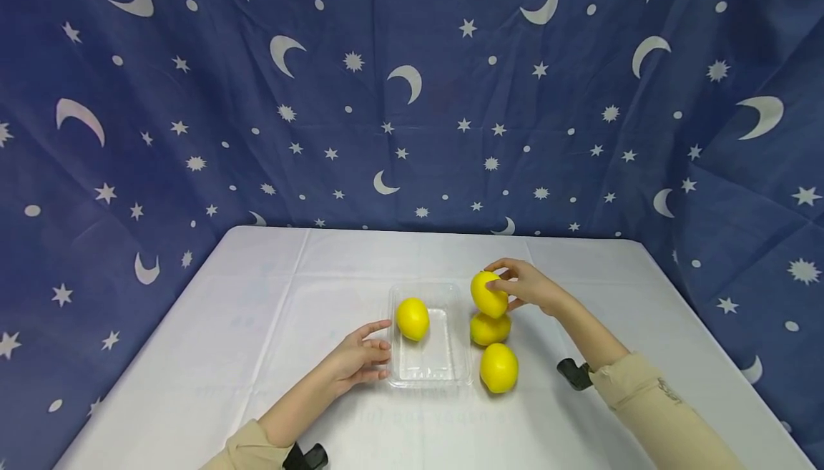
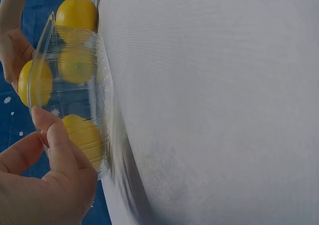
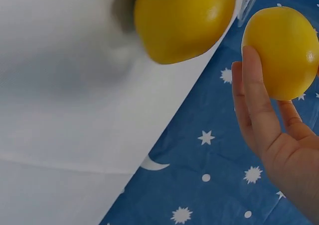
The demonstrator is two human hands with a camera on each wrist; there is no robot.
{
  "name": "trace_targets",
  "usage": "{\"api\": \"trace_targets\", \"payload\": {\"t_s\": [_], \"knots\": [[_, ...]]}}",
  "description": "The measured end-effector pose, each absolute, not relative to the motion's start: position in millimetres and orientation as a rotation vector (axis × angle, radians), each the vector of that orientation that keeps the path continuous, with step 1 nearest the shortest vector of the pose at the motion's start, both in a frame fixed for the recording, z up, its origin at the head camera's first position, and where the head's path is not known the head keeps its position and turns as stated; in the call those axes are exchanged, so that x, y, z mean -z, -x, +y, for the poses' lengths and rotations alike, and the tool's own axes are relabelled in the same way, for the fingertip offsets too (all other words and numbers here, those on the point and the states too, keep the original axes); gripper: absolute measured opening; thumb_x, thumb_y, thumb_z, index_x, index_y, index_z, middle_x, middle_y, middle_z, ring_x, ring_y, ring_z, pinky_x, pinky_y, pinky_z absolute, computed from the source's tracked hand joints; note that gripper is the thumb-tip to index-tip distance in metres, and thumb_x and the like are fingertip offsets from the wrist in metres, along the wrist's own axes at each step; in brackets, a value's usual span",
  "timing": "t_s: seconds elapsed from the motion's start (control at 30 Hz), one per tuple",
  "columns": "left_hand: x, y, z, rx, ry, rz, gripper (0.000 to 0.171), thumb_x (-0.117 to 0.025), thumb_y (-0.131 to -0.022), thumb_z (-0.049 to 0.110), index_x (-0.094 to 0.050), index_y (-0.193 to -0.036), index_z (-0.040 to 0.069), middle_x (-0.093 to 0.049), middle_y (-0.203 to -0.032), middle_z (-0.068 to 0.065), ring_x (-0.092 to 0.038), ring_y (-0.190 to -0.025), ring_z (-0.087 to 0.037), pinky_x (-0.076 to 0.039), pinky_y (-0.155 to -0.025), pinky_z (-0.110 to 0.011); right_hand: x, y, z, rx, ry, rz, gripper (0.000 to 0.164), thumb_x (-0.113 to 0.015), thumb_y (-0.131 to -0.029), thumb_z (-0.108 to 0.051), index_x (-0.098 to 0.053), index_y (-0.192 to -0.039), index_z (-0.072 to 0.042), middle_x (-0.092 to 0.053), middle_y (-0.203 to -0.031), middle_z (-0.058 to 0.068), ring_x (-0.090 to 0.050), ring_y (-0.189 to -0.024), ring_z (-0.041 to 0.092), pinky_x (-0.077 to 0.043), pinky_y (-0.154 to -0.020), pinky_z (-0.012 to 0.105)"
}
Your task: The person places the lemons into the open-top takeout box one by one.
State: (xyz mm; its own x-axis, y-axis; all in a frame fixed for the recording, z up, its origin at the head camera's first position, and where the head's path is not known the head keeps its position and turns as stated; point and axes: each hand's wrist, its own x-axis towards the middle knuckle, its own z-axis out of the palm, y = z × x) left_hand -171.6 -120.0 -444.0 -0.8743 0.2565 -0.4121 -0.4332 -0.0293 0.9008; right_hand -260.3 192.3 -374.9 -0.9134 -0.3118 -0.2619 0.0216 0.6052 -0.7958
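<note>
The lifted lemon [image 1: 488, 294] sits in the fingers of the right hand [image 1: 529, 287], held above the table just right of the clear tray [image 1: 450, 373]; fingers and thumb curl round it, and in the right wrist view the same lemon [image 3: 281, 53] shows against the starry cloth with its far side cut by the frame. Directly under it a second lemon [image 1: 490, 329] is partly hidden by the held one, and a third lemon [image 1: 498, 368] lies nearer the person, both on the table beside the tray's right wall. One more lemon [image 1: 413, 318] rests inside the tray at its far left corner. The left hand [image 1: 357, 360] lies against the tray's left rim, fingers nearly straight and touching the plastic; whether the thumb grips the rim I cannot tell. The white table [image 1: 270, 298] has wide bare room left of the tray and beyond it; its near edge is out of view. The blue curtain [image 1: 412, 98] closes in the back and both sides
</note>
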Motion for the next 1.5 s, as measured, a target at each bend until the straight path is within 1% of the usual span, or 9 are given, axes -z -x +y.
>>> {"api": "trace_targets", "payload": {"t_s": [0.27, 0.5, 0.63, 0.8, 0.97, 1.2, 1.3, 1.4, 1.5], "knots": [[442, 174, -120, -1.956, 0.164, 1.786, 0.058, -0.055, -0.089, -0.003, -0.035, -0.142, 0.007, -0.053, -0.093, -0.002, -0.053, -0.076, -0.012, -0.055, -0.065, -0.022, 370, 264, 178, 1.221, 0.247, 2.477, 0.047, -0.060, -0.091, -0.023, -0.048, -0.131, -0.002, -0.047, -0.124, 0.025, -0.057, -0.100, 0.029, -0.059, -0.074, 0.035], [443, 171, -121, -1.958, 0.159, 1.775, 0.057, -0.056, -0.089, -0.002, -0.035, -0.142, 0.007, -0.053, -0.095, -0.002, -0.054, -0.076, -0.011, -0.056, -0.065, -0.022, 381, 264, 161, 1.223, 0.203, 2.471, 0.043, -0.063, -0.090, -0.023, -0.051, -0.127, -0.005, -0.050, -0.118, 0.021, -0.058, -0.092, 0.026, -0.059, -0.071, 0.033], [446, 169, -121, -1.960, 0.167, 1.782, 0.057, -0.055, -0.090, -0.002, -0.035, -0.142, 0.007, -0.053, -0.094, -0.003, -0.054, -0.077, -0.012, -0.055, -0.065, -0.022, 385, 262, 150, 1.240, 0.200, 2.467, 0.042, -0.064, -0.089, -0.022, -0.052, -0.126, -0.005, -0.051, -0.118, 0.021, -0.059, -0.090, 0.025, -0.059, -0.070, 0.034], [447, 170, -120, -1.969, 0.165, 1.775, 0.056, -0.054, -0.090, -0.003, -0.035, -0.142, 0.007, -0.053, -0.094, -0.002, -0.054, -0.077, -0.012, -0.055, -0.065, -0.022, 387, 261, 138, 1.248, 0.257, 2.475, 0.042, -0.066, -0.088, -0.020, -0.053, -0.123, -0.003, -0.053, -0.112, 0.020, -0.059, -0.084, 0.023, -0.059, -0.067, 0.036], [445, 171, -120, -1.981, 0.156, 1.762, 0.058, -0.056, -0.089, -0.003, -0.035, -0.142, 0.007, -0.053, -0.095, -0.003, -0.054, -0.075, -0.011, -0.055, -0.064, -0.021, 389, 256, 130, 1.214, 0.281, 2.524, 0.040, -0.068, -0.086, -0.019, -0.055, -0.120, -0.003, -0.055, -0.107, 0.018, -0.057, -0.077, 0.020, -0.059, -0.065, 0.032], [445, 169, -118, -1.967, 0.169, 1.781, 0.057, -0.055, -0.089, -0.004, -0.035, -0.142, 0.007, -0.053, -0.094, -0.003, -0.054, -0.076, -0.012, -0.056, -0.065, -0.022, 392, 251, 120, 1.178, 0.245, 2.596, 0.038, -0.070, -0.084, -0.021, -0.058, -0.116, -0.006, -0.057, -0.109, 0.018, -0.056, -0.083, 0.023, -0.057, -0.067, 0.029], [445, 168, -117, -1.961, 0.181, 1.801, 0.054, -0.053, -0.090, -0.003, -0.036, -0.141, 0.007, -0.053, -0.095, -0.003, -0.054, -0.077, -0.013, -0.056, -0.065, -0.023, 393, 249, 116, 1.106, 0.323, 2.670, 0.037, -0.072, -0.082, -0.025, -0.059, -0.112, -0.008, -0.059, -0.104, 0.016, -0.054, -0.080, 0.022, -0.053, -0.064, 0.024], [444, 168, -117, -1.961, 0.190, 1.807, 0.053, -0.052, -0.091, -0.002, -0.037, -0.141, 0.008, -0.053, -0.094, -0.003, -0.053, -0.078, -0.013, -0.056, -0.065, -0.023, 394, 247, 111, 1.023, 0.369, 2.742, 0.035, -0.073, -0.081, -0.024, -0.060, -0.109, -0.008, -0.061, -0.099, 0.015, -0.053, -0.078, 0.022, -0.049, -0.064, 0.024], [443, 168, -116, -1.956, 0.193, 1.812, 0.052, -0.052, -0.092, -0.002, -0.037, -0.141, 0.008, -0.053, -0.094, -0.003, -0.053, -0.077, -0.013, -0.056, -0.065, -0.023, 396, 246, 106, 0.972, 0.351, 2.777, 0.035, -0.073, -0.081, -0.021, -0.060, -0.110, -0.008, -0.062, -0.098, 0.013, -0.054, -0.079, 0.021, -0.050, -0.067, 0.026]]}}
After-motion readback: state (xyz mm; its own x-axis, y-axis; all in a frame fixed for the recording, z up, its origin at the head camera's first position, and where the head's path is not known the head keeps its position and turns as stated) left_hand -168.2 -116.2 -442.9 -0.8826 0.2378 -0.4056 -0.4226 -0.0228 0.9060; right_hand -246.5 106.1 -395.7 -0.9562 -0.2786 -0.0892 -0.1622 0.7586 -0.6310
